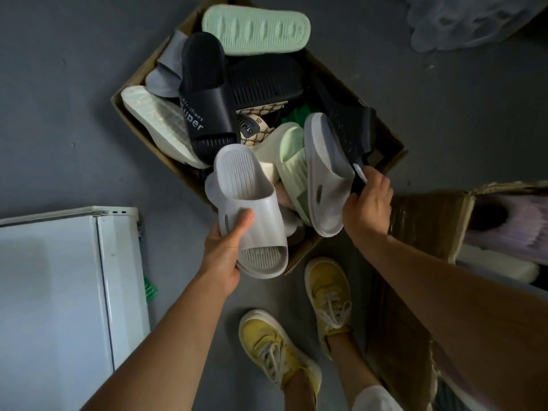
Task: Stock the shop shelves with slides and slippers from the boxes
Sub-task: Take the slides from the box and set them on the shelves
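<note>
Holding grey slides: left grip (225, 253) one (249, 209), right grip (367, 203) another (326, 173), over box rim (299, 256).

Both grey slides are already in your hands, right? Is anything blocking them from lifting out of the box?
Nothing visible blocks them. The left hand holds one grey slide above the box edge; the right hand grips the other grey slide, which leans against a pale green slide.
</note>
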Motion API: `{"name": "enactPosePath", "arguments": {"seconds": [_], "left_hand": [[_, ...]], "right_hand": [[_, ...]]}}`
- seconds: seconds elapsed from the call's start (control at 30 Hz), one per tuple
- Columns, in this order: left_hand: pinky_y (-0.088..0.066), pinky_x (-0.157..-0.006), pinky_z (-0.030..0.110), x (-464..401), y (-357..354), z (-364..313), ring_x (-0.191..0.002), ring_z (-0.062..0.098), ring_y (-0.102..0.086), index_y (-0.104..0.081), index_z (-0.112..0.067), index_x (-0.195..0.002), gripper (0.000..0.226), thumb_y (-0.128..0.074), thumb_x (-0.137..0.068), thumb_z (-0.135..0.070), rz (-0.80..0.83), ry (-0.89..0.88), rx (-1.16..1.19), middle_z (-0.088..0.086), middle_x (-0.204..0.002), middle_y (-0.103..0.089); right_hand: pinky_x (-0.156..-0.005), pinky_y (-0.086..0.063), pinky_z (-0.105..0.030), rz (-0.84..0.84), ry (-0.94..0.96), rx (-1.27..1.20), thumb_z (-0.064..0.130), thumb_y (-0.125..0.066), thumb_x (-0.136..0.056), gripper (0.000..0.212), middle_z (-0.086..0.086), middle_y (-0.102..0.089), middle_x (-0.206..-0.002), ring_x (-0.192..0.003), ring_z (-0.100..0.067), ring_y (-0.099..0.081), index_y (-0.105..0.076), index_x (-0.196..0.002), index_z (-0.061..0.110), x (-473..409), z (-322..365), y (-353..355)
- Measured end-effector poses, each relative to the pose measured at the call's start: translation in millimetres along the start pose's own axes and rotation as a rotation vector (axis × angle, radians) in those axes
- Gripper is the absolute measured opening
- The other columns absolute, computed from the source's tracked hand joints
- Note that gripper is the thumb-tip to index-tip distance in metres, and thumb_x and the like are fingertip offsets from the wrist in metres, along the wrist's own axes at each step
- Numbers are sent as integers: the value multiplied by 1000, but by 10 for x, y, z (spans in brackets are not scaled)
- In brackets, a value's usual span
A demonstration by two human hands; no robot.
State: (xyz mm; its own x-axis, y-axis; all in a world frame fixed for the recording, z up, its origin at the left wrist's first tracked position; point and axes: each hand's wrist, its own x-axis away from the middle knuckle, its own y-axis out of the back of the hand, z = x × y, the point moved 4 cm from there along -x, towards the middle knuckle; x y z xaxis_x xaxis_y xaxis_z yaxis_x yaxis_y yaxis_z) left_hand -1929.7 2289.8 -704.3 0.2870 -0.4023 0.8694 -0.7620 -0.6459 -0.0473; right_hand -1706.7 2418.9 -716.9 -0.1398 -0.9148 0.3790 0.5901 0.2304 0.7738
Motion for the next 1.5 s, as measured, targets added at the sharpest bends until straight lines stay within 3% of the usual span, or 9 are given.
{"name": "enactPosePath", "arguments": {"seconds": [0.2, 0.43, 0.6, 0.8, 0.87, 0.97, 1.23, 1.33, 1.5], "left_hand": [[-57, -83, 46, -59, -12, -75, -110, 28, -65, -61, -24, -124, 85, -91, -49, -49, 26, -18, -17, 6, -118, -70], [-54, -91, 47, 22, 86, -267, -111, 29, -65, -62, -23, -122, 68, -82, -61, -45, 85, 29, -36, 7, -116, -70], [-56, -85, 43, 142, 98, -492, -108, 26, -67, -63, -23, -122, 91, -93, -40, -50, 208, 40, -96, 6, -114, -72], [-56, -83, 41, 205, 101, -694, -103, 23, -69, -64, -25, -120, 101, -95, -28, -54, 231, 13, -104, 3, -110, -73], [-56, -80, 38, 245, 97, -764, -98, 20, -71, -65, -25, -117, 101, -95, -25, -55, 248, -9, -106, 2, -108, -74], [-57, -82, 38, 331, 60, -884, -100, 22, -70, -63, -21, -121, 84, -90, -46, -47, 263, -36, -103, 5, -110, -73], [-50, -97, 38, 533, 51, -1351, -114, 18, -64, -58, -27, -131, 65, -55, -76, -62, 193, -145, -55, -1, -120, -70], [-36, -112, 42, 633, 75, -1436, -126, 14, -54, -52, -35, -132, 79, -42, -66, -76, 175, -168, 40, -9, -125, -66], [-36, -110, 38, 860, -51, -1300, -125, 11, -55, -46, -31, -140, 76, -68, -75, -63, 298, -180, 46, -7, -134, -61]], "right_hand": [[-105, -29, -40, 422, 364, 389, 39, -50, -95, 41, -6, -49, -134, -130, -26, -34, -54, -130, 18, -254, 238, -12], [-72, -46, -32, 846, 410, 131, 25, -59, -93, 17, 0, -59, -82, -81, -15, -56, -62, -76, 23, -138, 928, 75], [-75, -51, -43, 932, 501, 199, 22, -64, -88, 21, -16, -63, -90, -82, -23, -59, -62, -89, 1, -82, 1241, 106], [-73, -50, -24, 983, 428, 31, 15, -63, -91, 59, 8, -64, -94, -86, -9, -63, -37, -139, 39, -23, 1423, 176], [-65, -46, -18, 983, 503, 71, 14, -59, -92, 53, 12, -60, -79, -69, -1, -56, -46, -137, 40, 17, 1530, 219], [-81, -46, -19, 1040, 507, 154, 23, -60, -93, 33, 9, -63, -104, -96, -3, -57, -63, -124, 31, 136, 1689, 280], [-55, -42, -12, 761, 221, -238, 21, -71, -86, 8, 2, -63, -73, -66, -8, -55, -74, -85, 14, 269, 1930, 513], [-72, -48, -24, 573, -152, -615, 24, -68, -88, 7, -1, -65, -81, -79, -15, -58, -71, -86, 19, 353, 1923, 591], [-67, -55, -34, 463, -644, -1057, 20, -64, -91, 20, -15, -69, -102, -92, -27, -65, -66, -105, 6, 535, 1925, 526]]}}
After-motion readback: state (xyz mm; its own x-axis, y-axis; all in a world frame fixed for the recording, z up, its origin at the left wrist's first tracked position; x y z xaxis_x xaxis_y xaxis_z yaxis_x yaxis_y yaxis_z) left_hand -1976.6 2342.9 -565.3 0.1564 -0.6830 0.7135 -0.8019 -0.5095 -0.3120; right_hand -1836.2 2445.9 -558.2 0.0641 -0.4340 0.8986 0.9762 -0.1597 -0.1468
